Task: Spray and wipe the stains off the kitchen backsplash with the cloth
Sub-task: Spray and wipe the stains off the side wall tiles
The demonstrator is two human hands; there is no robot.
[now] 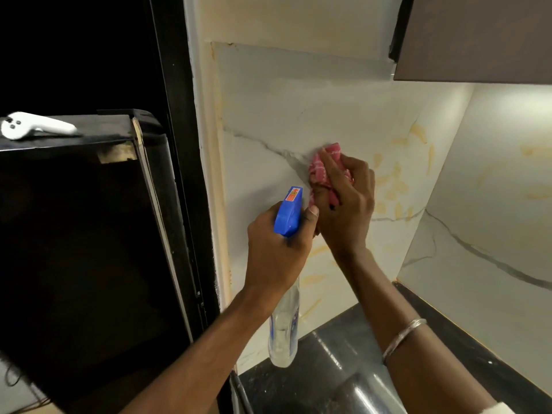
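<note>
Right hand [346, 198] has the pink cloth [321, 167] bunched up in its fingers and pressed flat on the marble-look backsplash [268, 121], right on a grey vein near mid-frame. Yellowish stains [394, 186] sit at 3 o'clock from the cloth, with more streaks down at 6. Left hand [277, 252] is wrapped round the neck of a spray bottle [285, 333], at 7 o'clock of the cloth, blue head up, clear body hanging over the black countertop [328, 369]. White controller [33, 127] lies on the fridge [74, 219] at 9 o'clock.
</note>
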